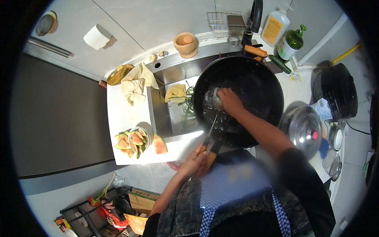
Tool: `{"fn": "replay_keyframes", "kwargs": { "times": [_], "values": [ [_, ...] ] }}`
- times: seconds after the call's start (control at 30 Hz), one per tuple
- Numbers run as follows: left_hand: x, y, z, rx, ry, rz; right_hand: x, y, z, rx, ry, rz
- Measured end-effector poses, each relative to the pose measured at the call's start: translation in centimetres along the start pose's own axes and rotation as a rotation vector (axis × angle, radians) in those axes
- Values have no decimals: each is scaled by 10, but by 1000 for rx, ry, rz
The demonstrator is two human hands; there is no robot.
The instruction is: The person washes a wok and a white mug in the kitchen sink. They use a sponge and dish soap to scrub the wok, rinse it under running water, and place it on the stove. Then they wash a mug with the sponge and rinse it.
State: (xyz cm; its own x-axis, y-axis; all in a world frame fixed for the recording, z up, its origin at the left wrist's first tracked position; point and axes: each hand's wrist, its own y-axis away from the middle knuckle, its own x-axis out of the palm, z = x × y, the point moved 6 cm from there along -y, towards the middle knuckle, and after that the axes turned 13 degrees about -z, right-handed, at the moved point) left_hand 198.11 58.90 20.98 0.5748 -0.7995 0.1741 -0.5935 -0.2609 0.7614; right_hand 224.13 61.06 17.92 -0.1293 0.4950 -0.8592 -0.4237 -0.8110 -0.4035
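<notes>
A large black wok [254, 89] is over the right part of the steel sink, with water droplets on its inner surface. My right hand [230, 100] reaches down inside it, fingers bent against a whitish, wet thing [217, 99] that I cannot name for certain. Below the wok's rim my left hand [195, 163] is closed around a wooden handle [209, 161] beside the wok. A thin metal shaft [213, 124] runs from this hand to the whitish thing; its far end is hidden or unclear.
In the sink [161, 118] lie green stalks [189, 105] and a yellowish cloth [175, 93]. Watermelon rinds [137, 140] fill a tub at left. Behind stand a mortar [185, 47], a tap [254, 20] and soap bottles [291, 41]. A glass lid [300, 130] lies at right.
</notes>
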Motion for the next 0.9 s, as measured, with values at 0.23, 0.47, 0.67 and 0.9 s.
{"fn": "replay_keyframes", "kwargs": {
  "times": [0.23, 0.47, 0.67, 0.9],
  "values": [
    [3, -3, 1, -39, 33, -46, 16, 17, 3, 177, -286, 21],
    [2, -4, 1, -10, -20, -38, 3, -6, -31, 258, -58, -17],
    [3, -2, 0, -41, -13, -29, 10, 10, -27, 215, -165, -58],
    [-3, -7, 0, 106, -185, -70, 17, -23, -27, 322, -222, -144]
  ]
}}
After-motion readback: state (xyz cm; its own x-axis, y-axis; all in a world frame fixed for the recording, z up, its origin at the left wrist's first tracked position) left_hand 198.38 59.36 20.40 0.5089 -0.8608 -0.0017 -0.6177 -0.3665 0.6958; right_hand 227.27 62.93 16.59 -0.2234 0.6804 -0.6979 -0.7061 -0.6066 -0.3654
